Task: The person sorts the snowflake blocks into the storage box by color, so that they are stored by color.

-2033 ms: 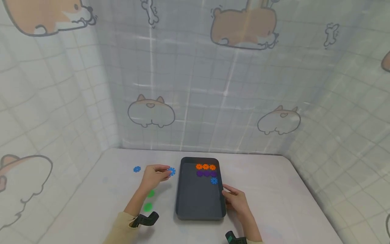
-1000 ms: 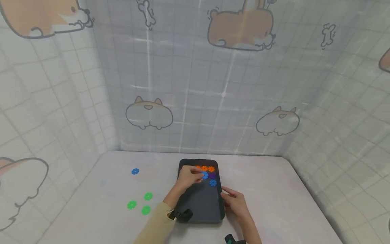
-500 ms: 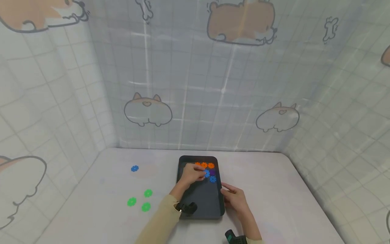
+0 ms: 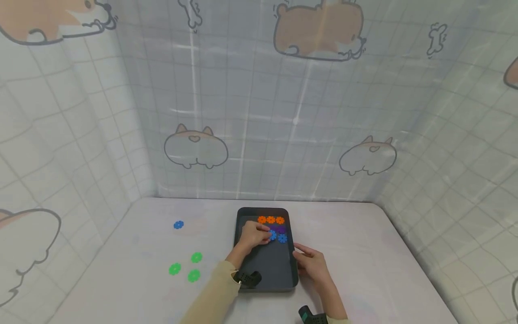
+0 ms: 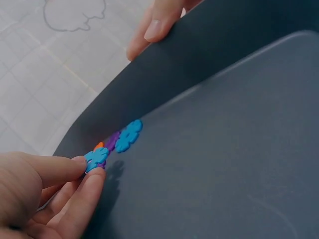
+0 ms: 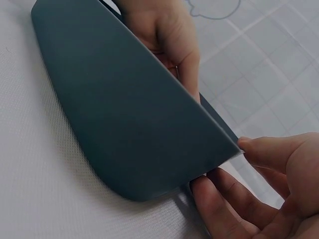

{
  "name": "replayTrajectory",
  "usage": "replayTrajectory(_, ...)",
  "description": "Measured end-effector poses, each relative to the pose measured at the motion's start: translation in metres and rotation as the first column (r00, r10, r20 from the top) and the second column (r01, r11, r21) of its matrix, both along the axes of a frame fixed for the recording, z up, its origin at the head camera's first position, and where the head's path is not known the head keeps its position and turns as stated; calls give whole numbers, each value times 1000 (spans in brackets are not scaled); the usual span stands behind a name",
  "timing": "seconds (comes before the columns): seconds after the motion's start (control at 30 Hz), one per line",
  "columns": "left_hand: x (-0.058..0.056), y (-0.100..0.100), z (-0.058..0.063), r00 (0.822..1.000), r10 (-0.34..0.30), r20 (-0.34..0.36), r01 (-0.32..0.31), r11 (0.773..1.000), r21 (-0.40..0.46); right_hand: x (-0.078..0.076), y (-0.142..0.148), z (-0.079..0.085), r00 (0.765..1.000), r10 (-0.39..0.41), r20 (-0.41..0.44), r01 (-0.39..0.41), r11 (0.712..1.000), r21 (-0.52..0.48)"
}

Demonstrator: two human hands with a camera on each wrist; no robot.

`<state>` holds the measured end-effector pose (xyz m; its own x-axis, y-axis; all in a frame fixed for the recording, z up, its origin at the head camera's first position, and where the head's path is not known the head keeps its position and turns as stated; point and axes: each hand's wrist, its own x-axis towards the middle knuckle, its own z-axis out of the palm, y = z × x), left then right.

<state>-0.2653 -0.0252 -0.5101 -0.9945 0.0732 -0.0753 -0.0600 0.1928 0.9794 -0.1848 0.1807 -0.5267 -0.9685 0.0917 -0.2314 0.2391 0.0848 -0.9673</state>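
My left hand point(image 4: 254, 235) reaches over the dark grey tray point(image 4: 276, 270), pinching a light-blue flower-shaped plastic disc point(image 5: 96, 158) between thumb and fingertips. In the left wrist view that disc is above the tray floor, its shadow below it. Beside it, a second blue disc point(image 4: 282, 238) lies near the tray's right wall. Purple discs point(image 4: 281, 229) form the row behind, partly covered by the held disc and fingers. Three orange discs point(image 4: 271, 220) line up at the far end. My right hand point(image 4: 313, 263) grips the tray's right side, thumb at the rim point(image 6: 232, 142) and fingers underneath.
On the white table point(image 4: 340, 238), left of the tray, lie a lone blue disc point(image 4: 178, 224) and three green discs point(image 4: 194, 275). Patterned, tile-print curtains point(image 4: 259, 112) enclose the table at the back and both sides.
My left hand has carried the blue disc rightward from over the table into the tray, then slightly toward me, beside the other blue disc. My right hand stays on the tray's side.
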Motion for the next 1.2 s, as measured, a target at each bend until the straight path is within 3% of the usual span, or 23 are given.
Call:
replayTrajectory(0.53,-2,5,-11,999,39,-28,-40,998,-58,2,3,1,1000,2,-2,-2,1000,-12)
replayTrajectory(1.0,-6,10,-12,993,109,-38,-113,986,-120,-2,2,-3,1000,11,-23,-11,1000,-20)
replayTrajectory(1.2,-5,11,-10,994,107,-37,-112,980,-162,0,2,-3,999,22,-30,-22,1000,-19)
